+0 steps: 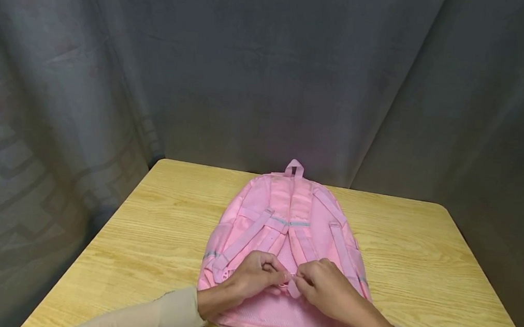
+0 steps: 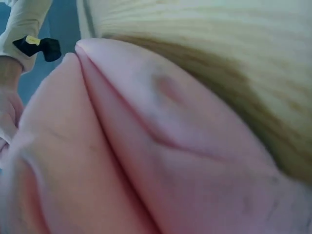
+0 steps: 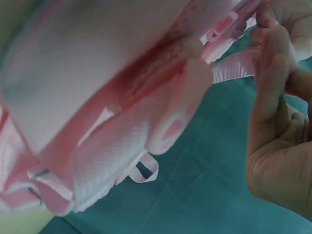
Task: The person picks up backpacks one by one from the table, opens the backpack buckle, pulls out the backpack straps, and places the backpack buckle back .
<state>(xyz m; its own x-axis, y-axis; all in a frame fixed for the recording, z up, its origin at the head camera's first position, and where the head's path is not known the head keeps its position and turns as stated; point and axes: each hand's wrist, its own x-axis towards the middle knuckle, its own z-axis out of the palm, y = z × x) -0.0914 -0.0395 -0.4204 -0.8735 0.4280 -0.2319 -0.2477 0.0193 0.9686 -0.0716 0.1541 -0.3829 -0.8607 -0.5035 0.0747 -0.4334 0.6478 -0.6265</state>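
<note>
A pink backpack (image 1: pixel 283 316) lies flat on the wooden table, its shoulder straps (image 1: pixel 291 200) facing up and its top loop away from me. Over its lower middle both hands meet. My left hand (image 1: pixel 252 277) pinches a small pink buckle (image 1: pixel 283 285) between thumb and fingers; the fingers partly cover it. Close beside it, my right hand (image 1: pixel 329 290) pinches a pink webbing strap (image 3: pixel 234 67), whose loose end (image 1: pixel 294 290) hangs between the hands. In the left wrist view, the backpack's side fabric (image 2: pixel 131 136) fills most of the picture.
The wooden table (image 1: pixel 163 217) extends on both sides of the backpack. Grey curtains (image 1: pixel 269 81) hang behind and beside the table. Adjuster straps (image 1: pixel 248 237) lie across the backpack's back. A black wrist device (image 2: pixel 48 48) sits at a beige sleeve.
</note>
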